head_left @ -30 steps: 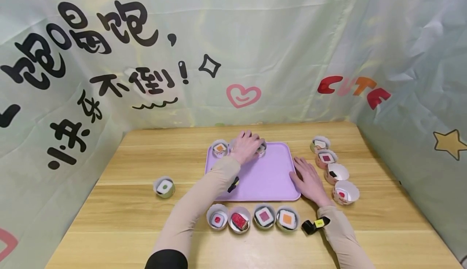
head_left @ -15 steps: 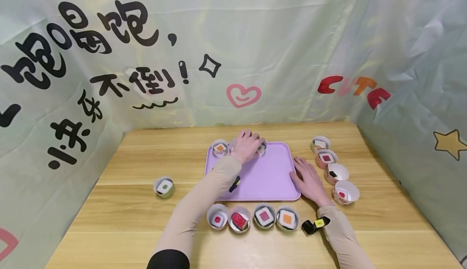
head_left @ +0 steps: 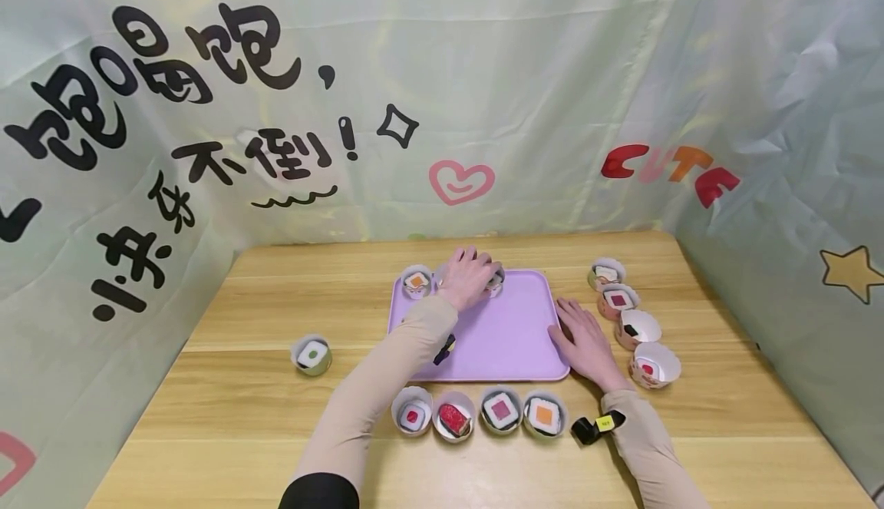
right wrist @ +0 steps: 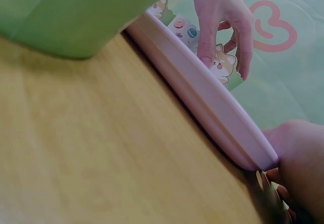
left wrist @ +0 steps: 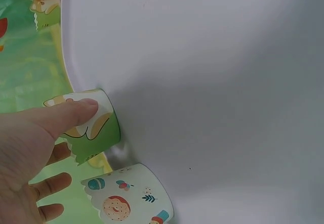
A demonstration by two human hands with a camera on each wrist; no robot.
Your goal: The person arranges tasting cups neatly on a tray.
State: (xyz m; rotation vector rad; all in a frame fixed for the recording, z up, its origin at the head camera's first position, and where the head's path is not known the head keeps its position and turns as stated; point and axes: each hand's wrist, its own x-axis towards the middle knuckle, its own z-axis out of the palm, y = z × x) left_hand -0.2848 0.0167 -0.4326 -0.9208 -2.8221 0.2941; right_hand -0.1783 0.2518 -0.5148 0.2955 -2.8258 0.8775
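At the far edge of the purple tray (head_left: 511, 332), my left hand (head_left: 467, 279) grips the rightmost of three paper cups. In the left wrist view this cup (left wrist: 104, 135) is green and white with a dog print, and the thumb presses on its wall. A dessert-print paper cup (left wrist: 131, 198) stands beside it; the hand mostly hides that one from the head camera. Farther left on the tray is a cup with an orange-centred sushi piece (head_left: 417, 282). My right hand (head_left: 583, 344) rests at the tray's right edge, fingers extended, thumb touching the rim.
Several sushi cups line the table before the tray, among them one with a red-topped piece (head_left: 453, 417). More cups form a column at right, ending with a white-lined cup (head_left: 654, 364). One green cup (head_left: 311, 355) stands alone at left. A printed cloth (head_left: 525, 110) hangs behind.
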